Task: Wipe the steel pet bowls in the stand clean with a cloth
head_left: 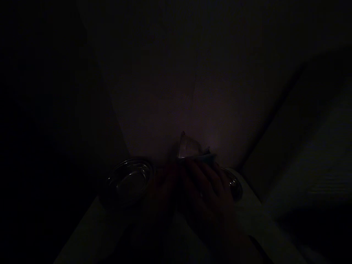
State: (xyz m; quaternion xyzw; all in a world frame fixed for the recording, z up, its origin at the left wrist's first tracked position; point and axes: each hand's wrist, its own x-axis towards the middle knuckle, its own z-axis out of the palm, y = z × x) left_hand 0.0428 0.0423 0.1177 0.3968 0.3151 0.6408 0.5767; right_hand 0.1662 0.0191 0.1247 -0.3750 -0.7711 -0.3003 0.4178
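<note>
The picture is very dark and detail is poor. A metal bowl (189, 147), tipped on its side, is at the centre between my hands. My left hand (162, 185) is at its lower left and seems to grip it, though the fingers are mostly lost in shadow. With fingers bent, my right hand (210, 189) presses a bluish cloth (206, 158) against the bowl's near side. The lower part of the bowl is hidden behind my hands.
A shiny round metal dish (132, 181) stands to the left on a pale tabletop (85, 234). Another shiny metal dish (233, 183) is partly hidden behind my right hand. A plain wall (165, 99) rises just behind the table.
</note>
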